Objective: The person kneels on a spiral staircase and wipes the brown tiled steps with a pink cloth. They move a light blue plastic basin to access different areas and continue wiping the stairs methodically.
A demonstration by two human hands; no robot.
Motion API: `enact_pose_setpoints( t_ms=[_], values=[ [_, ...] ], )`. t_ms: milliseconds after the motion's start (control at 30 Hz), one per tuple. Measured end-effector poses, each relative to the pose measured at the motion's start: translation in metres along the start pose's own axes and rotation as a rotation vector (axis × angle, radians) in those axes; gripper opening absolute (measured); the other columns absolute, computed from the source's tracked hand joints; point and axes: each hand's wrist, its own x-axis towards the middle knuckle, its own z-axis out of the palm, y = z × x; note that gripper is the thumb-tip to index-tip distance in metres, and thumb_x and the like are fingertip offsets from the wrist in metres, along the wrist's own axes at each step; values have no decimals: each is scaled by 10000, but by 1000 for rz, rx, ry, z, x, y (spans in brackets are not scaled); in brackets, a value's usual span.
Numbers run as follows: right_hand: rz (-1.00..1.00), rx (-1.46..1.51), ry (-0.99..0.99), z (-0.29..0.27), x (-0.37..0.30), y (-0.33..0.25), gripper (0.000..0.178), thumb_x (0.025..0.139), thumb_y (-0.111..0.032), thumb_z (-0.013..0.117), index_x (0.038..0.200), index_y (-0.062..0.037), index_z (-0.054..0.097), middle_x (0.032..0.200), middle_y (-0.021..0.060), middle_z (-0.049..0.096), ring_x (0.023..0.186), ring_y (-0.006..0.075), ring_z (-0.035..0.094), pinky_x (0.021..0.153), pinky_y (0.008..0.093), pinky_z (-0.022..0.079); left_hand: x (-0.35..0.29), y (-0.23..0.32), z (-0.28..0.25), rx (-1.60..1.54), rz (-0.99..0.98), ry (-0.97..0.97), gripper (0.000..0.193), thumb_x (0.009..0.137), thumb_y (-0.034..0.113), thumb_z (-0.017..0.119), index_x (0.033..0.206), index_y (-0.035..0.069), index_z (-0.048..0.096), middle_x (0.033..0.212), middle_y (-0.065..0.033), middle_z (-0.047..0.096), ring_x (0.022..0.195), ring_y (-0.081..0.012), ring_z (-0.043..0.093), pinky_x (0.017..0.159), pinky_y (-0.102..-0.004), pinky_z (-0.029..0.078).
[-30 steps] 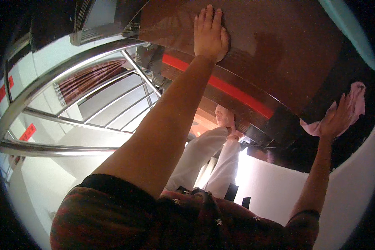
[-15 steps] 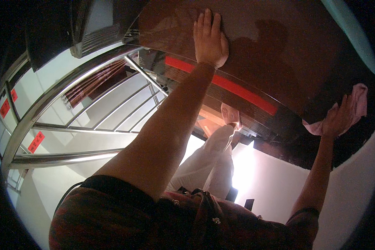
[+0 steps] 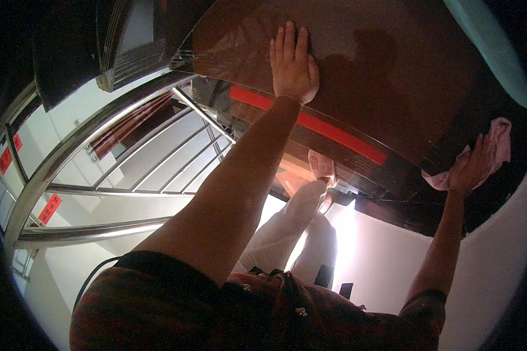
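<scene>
Shirt (image 3: 158,310): dark red and patterned, nearest the camera along the lower edge, well below the stair step.
Legs (image 3: 287,228): in white trousers, running away from the shirt toward the stair step, one pink-shoed foot (image 3: 322,167) just under its edge.
Left arm: bare, reaching up from the shirt to the stair step.
Left hand (image 3: 293,64): flat on the glossy brown stair step (image 3: 392,70), fingers together and stretched out, palm pressed to the surface — gripping nothing.
Red strip (image 3: 310,126): runs along the front edge of the stair step, just below the left wrist.
Right hand (image 3: 471,169): at the right end of the stair step, beside its dark lower edge, fingers closed around a pink cloth (image 3: 498,143).
Pink cloth: bunched in the right hand, touching the edge of the stair step — part of it sticks up past the fingers.
Steel railing (image 3: 117,175): shiny bars to the left of the stair step, well apart from both hands.
White wall (image 3: 380,257): bright, below the stair step, behind the legs.
</scene>
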Motion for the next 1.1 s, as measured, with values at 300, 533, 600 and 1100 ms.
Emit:
enact_pose_setpoints(
  t_ms=[300, 533, 600, 1100],
  values=[
    [-7, 175, 128, 0, 1, -3, 434, 970, -274, 401, 1321, -53, 528, 1440, 152, 434, 1376, 333, 336, 1151, 505, 208, -2, -2, 3, 0, 25, 19, 577, 868, 184, 456, 1420, 40, 365, 1518, -210, 259, 1403, -402, 229, 1153, -539, 156],
    [-4, -10, -15, -6, 5, -2, 452, 914, -269, 472, 1262, 5, 562, 1382, 206, 487, 1312, 409, 409, 1108, 548, 275, -2, -1, 3, 3, 29, 32, 574, 889, 220, 429, 1429, 43, 345, 1514, -213, 267, 1383, -427, 250, 1145, -544, 164],
    [0, -3, -14, -7, 5, -3, 455, 896, -258, 489, 1256, 10, 563, 1390, 207, 477, 1310, 413, 409, 1108, 551, 275, -1, -1, 2, 13, 18, 29, 571, 889, 217, 431, 1427, 46, 349, 1514, -215, 267, 1381, -429, 252, 1145, -546, 165],
    [208, -8, -199, -9, 4, -11, 441, 886, -122, 501, 1299, 33, 518, 1484, 183, 366, 1399, 372, 284, 1155, 506, 200, 6, 9, -13, -1, -47, -73, 604, 864, 176, 458, 1438, 36, 334, 1523, -208, 243, 1396, -416, 228, 1153, -535, 157]
  ],
)
